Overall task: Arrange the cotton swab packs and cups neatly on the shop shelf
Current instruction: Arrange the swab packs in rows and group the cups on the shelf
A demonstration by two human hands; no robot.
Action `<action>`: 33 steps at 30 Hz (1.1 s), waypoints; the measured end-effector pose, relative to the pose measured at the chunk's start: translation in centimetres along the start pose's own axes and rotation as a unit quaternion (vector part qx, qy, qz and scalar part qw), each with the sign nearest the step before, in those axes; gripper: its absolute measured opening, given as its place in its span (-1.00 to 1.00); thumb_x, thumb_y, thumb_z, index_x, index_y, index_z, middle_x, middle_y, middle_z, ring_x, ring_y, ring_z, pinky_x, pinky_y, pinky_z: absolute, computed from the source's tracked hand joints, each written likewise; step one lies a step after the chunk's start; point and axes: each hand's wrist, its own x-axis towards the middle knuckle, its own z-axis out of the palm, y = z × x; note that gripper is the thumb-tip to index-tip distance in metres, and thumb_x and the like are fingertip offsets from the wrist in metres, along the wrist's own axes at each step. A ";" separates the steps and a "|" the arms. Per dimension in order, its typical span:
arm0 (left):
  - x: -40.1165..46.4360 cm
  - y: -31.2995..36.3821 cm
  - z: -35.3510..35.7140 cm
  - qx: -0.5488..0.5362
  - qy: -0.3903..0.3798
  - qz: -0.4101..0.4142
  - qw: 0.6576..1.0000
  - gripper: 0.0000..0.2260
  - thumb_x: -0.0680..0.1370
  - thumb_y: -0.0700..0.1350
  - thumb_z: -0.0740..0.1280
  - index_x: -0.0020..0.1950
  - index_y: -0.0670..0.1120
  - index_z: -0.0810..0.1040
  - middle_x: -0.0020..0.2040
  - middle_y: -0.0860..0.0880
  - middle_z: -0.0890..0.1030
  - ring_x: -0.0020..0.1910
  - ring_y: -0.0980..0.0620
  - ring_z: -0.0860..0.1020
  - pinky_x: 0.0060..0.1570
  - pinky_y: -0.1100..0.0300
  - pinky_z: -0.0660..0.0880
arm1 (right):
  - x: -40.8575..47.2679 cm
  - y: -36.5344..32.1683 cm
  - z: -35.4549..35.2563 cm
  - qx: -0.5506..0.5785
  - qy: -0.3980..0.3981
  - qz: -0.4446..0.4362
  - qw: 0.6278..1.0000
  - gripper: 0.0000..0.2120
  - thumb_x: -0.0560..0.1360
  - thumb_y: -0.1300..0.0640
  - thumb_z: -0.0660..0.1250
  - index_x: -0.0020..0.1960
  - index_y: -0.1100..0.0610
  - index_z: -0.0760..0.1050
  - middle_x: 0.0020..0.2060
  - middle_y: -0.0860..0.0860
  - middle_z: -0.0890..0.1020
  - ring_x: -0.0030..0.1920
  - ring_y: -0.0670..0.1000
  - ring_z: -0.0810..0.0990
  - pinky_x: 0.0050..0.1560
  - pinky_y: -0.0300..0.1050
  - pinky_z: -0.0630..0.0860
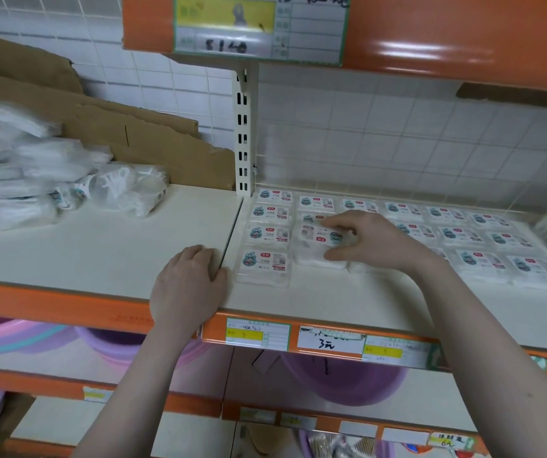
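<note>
Right hand [369,238] pinching one swab pack [320,241] between thumb and fingers, second column of packs on shelf [315,299], label upside down vs neighbours. Left hand [189,279] resting on shelf front, fingers curled at joint between boards, holding nothing. Bagged heap [34,173] far left too blurry to identify. Labels unreadable, price tags [330,342] mostly smudged.

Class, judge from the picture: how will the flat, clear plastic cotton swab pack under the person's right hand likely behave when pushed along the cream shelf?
The flat clear plastic cotton swab pack would probably slide rather than roll or tip, since it lies flat on the smooth cream shelf. It looks light: the right hand handles it with fingertips alone. Its glossy wrapper may be slippery.
</note>
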 end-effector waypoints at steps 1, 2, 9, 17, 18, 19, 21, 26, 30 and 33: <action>0.0 0.0 0.0 0.000 0.001 0.001 1.000 -0.71 0.56 -0.02 0.20 0.20 -0.12 0.51 0.25 -0.03 0.49 0.23 -0.03 0.41 0.14 0.13 0.33 | 0.0 -0.2 0.2 -0.035 0.017 0.015 0.999 -0.44 0.38 -0.08 0.44 0.34 0.02 0.43 0.24 -0.02 0.51 0.20 -0.04 0.47 0.13 -0.22 0.37; 0.0 0.0 0.0 0.000 0.002 0.002 1.000 -0.71 0.56 -0.03 0.20 0.20 -0.12 0.51 0.25 -0.03 0.49 0.23 -0.03 0.41 0.14 0.13 0.33 | 0.0 -0.5 0.4 -0.093 0.033 0.026 0.995 -0.44 0.39 -0.18 0.39 0.30 0.06 0.46 0.17 0.02 0.54 0.15 0.01 0.50 0.09 -0.14 0.42; 0.0 -0.1 0.2 0.004 0.004 0.003 1.000 -0.71 0.56 -0.02 0.20 0.20 -0.13 0.51 0.25 -0.03 0.49 0.23 -0.03 0.41 0.14 0.13 0.33 | 0.2 -1.5 -0.4 -0.168 0.043 0.011 0.985 -0.47 0.41 -0.26 0.31 0.27 0.00 0.47 0.15 0.02 0.50 0.17 0.06 0.48 0.07 -0.13 0.40; 0.1 -0.2 0.2 0.012 -0.002 0.011 1.000 -0.70 0.56 -0.02 0.19 0.20 -0.13 0.51 0.24 -0.03 0.49 0.22 -0.03 0.41 0.13 0.13 0.34 | 2.8 -1.6 -3.1 -0.049 -0.189 -0.053 0.979 -0.32 0.39 0.17 0.46 0.42 -0.13 0.29 0.44 -0.19 0.22 0.44 -0.18 0.14 0.27 -0.37 0.04; 0.1 -0.2 0.2 0.012 -0.002 0.011 1.000 -0.70 0.56 -0.02 0.19 0.20 -0.13 0.50 0.25 -0.03 0.49 0.22 -0.03 0.41 0.13 0.13 0.33 | 3.0 -1.6 -3.2 -0.065 -0.197 -0.055 0.977 -0.33 0.39 0.18 0.46 0.42 -0.12 0.30 0.44 -0.18 0.23 0.44 -0.16 0.14 0.28 -0.36 0.04; 0.1 -0.3 0.2 0.012 -0.001 0.012 1.000 -0.70 0.56 -0.02 0.19 0.20 -0.13 0.50 0.25 -0.03 0.49 0.22 -0.03 0.41 0.13 0.13 0.33 | 3.1 -1.6 -3.3 -0.077 -0.197 -0.055 0.976 -0.34 0.39 0.19 0.46 0.41 -0.10 0.31 0.43 -0.17 0.25 0.44 -0.14 0.15 0.29 -0.35 0.05; 0.1 -0.3 0.3 0.013 0.001 0.014 1.000 -0.71 0.56 -0.02 0.19 0.20 -0.14 0.51 0.24 -0.04 0.49 0.21 -0.04 0.42 0.12 0.13 0.34 | 3.2 -1.4 -3.1 -0.098 -0.178 -0.057 0.977 -0.35 0.37 0.18 0.48 0.39 -0.10 0.35 0.39 -0.13 0.32 0.41 -0.09 0.23 0.32 -0.29 0.12; 0.2 -0.4 0.4 0.013 0.006 0.015 1.000 -0.71 0.56 -0.02 0.18 0.20 -0.12 0.51 0.24 -0.03 0.50 0.21 -0.03 0.43 0.12 0.13 0.35 | 2.9 -0.9 -2.6 -0.192 -0.100 -0.057 0.975 -0.33 0.35 0.05 0.50 0.39 -0.09 0.34 0.25 -0.02 0.41 0.24 0.01 0.40 0.16 -0.16 0.33; 0.2 -0.5 0.5 0.016 0.007 0.018 1.000 -0.70 0.56 -0.01 0.18 0.21 -0.11 0.50 0.25 -0.02 0.49 0.23 -0.03 0.42 0.14 0.12 0.35 | 3.0 -0.7 -2.3 -0.181 -0.066 -0.070 0.979 -0.40 0.36 0.03 0.49 0.35 -0.02 0.40 0.26 0.01 0.44 0.26 0.03 0.42 0.23 -0.08 0.35; 0.2 -0.5 0.5 0.013 0.010 0.016 1.000 -0.71 0.56 -0.01 0.20 0.19 -0.12 0.51 0.23 -0.04 0.50 0.21 -0.04 0.43 0.12 0.12 0.35 | 3.4 -0.7 -2.1 -0.138 -0.081 -0.076 0.984 -0.40 0.37 0.08 0.48 0.37 0.04 0.39 0.34 -0.04 0.42 0.34 -0.03 0.36 0.31 -0.18 0.27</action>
